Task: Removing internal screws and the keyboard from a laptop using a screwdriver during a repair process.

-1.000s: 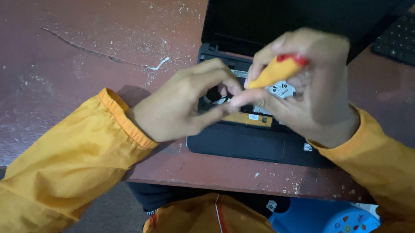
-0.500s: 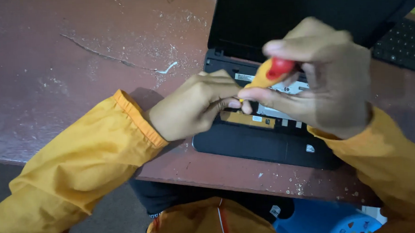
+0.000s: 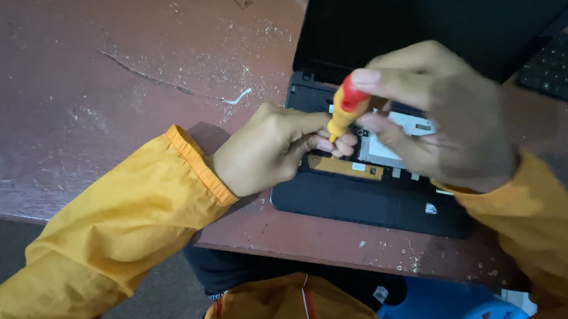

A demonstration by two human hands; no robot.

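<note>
Gripping a yellow screwdriver with a red cap (image 3: 344,112), the right hand (image 3: 441,114) holds it upright over the opened black laptop (image 3: 369,203), index finger pressed on the cap. The left hand (image 3: 264,147) pinches closed around the tool's lower end, just above the exposed innards. That laptop lies at the near edge of the scratched reddish desk (image 3: 102,91), a separate keyboard (image 3: 558,71) at far right.

A small screwdriver (image 3: 344,111) with a yellow handle and red cap stands tilted over the opened black laptop (image 3: 369,200) — its tip hidden among fingers. The laptop lies at the table's near edge with its keyboard deck removed, exposing a silver metal plate and a yellow-brown strip inside — its dark screen is raised behind.
</note>
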